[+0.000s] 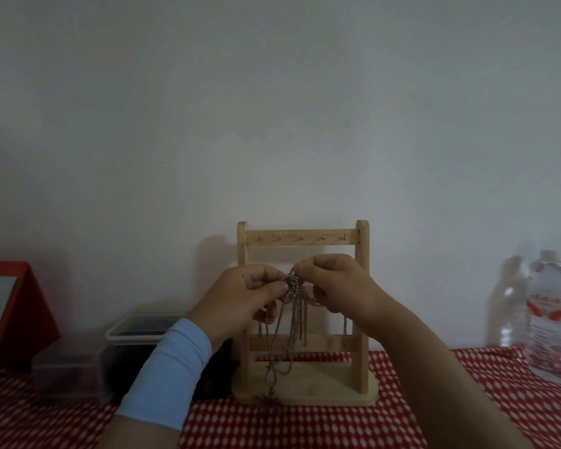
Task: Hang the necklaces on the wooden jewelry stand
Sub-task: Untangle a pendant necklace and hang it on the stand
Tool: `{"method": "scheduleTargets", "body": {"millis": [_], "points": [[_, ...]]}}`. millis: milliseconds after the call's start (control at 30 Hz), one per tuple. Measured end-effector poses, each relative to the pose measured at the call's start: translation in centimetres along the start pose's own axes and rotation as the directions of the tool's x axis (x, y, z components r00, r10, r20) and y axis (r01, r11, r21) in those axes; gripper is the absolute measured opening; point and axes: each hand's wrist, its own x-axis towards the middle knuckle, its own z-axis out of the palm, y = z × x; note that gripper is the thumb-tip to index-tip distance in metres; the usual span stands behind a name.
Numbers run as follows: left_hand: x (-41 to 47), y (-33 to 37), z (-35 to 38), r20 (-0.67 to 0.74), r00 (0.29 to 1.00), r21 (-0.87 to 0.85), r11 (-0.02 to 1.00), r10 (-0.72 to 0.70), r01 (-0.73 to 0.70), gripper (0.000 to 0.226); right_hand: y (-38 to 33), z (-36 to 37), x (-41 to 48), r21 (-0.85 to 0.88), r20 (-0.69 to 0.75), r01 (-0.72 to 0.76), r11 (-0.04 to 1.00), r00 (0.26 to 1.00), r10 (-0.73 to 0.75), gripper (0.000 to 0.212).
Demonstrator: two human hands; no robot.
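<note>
The wooden jewelry stand (362,286) stands upright against the wall on the red patterned cloth, with a row of small bare hooks on its top bar. In front of its middle, my left hand (240,303) and my right hand (337,286) both pinch a bunch of thin metal necklaces (292,322). The chains are tangled at the fingertips and dangle in several loops down to the stand's base. A small dark pendant (268,398) hangs at the lowest loop. My hands hide the stand's middle bar.
A clear lidded plastic box (136,332) sits left of the stand, a smaller clear box (65,380) beside it. A red-framed board (13,312) leans at far left. Two clear water bottles (551,315) stand at the right. The red patterned cloth (305,426) covers the table.
</note>
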Motion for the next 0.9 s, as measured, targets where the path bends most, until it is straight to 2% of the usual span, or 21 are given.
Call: {"method": "scheduleTargets", "body": {"millis": [100,167,267,300,433,533,633,700,800,900], "points": [[0.2,-0.1,-0.4,-0.052,0.998,0.036,0.998,0.044,-0.042,0.01,0.1,0.0,-0.2,-0.09,0.101,-0.032,0.995,0.994,0.041,0.038],[0.3,-0.3,-0.2,-0.117,0.987,0.094,0.991,0.11,-0.1,0.006,0.4,0.3,-0.1,-0.058,0.141,-0.053,0.997,0.988,0.061,0.039],[0.5,-0.6,-0.1,-0.212,0.947,0.381,0.913,0.24,-0.146,0.011,0.7,0.7,0.1,0.022,0.058,-0.081,0.996,0.995,0.079,0.034],[0.5,-0.4,-0.2,-0.221,0.946,0.402,0.906,0.236,-0.133,0.01,0.8,0.7,0.2,0.051,0.036,-0.086,0.995,0.996,0.084,0.033],[0.0,0.4,0.1,-0.087,0.996,0.182,0.983,0.034,-0.018,0.019,0.9,0.7,0.3,0.122,0.056,-0.101,0.987,0.994,0.094,0.039],[0.1,0.2,0.0,-0.053,0.999,0.132,0.991,0.011,-0.004,0.013,0.9,0.7,0.4,0.137,0.06,-0.09,0.986,0.995,0.083,0.039],[0.2,-0.4,-0.3,-0.013,0.999,0.051,0.997,-0.049,0.05,0.016,1.1,0.7,0.5,0.121,0.074,-0.094,0.988,0.994,0.086,0.036],[0.1,-0.5,-0.4,0.028,0.996,0.011,0.996,-0.087,0.086,0.024,1.0,1.0,0.5,0.045,0.034,-0.09,0.995,0.996,0.089,0.04],[0.0,-0.9,-0.3,0.068,0.991,0.096,0.989,-0.115,0.108,0.029,1.4,1.1,0.8,-0.187,-0.067,-0.052,0.981,0.997,0.04,0.032],[0.0,-1.3,-0.3,0.068,0.986,0.171,0.975,-0.155,0.142,0.031,2.1,0.8,1.2,-0.509,-0.102,0.013,0.861,0.992,-0.075,0.028]]}}
